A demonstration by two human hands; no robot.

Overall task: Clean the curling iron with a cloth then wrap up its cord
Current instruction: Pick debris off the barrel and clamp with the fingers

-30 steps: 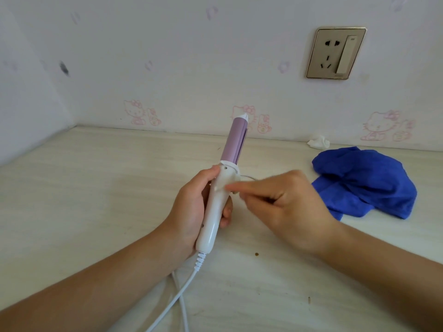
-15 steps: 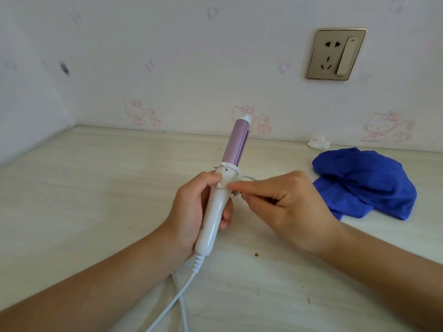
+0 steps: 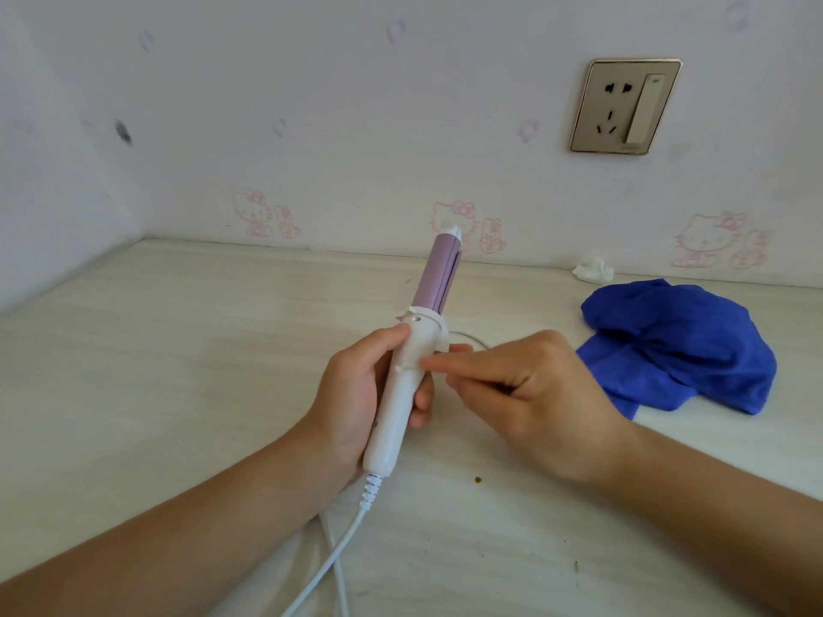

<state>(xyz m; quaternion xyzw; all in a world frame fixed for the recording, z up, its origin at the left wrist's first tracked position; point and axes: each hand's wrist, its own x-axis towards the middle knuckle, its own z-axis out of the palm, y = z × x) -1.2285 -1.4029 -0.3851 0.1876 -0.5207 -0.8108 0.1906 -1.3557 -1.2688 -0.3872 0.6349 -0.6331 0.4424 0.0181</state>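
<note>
Gripping item: left hand (image 3: 356, 394), fingers wrapped around white handle of curling iron (image 3: 412, 371), lilac barrel tilted up and away. Right hand (image 3: 530, 394), fingertips pinched together against handle. Cord (image 3: 329, 554) trails below left wrist. Blue cloth (image 3: 681, 345) crumpled beyond right hand, on wooden tabletop (image 3: 178, 349).

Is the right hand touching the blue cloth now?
Apart. The head view shows bare table between the right hand and the blue cloth.
</note>
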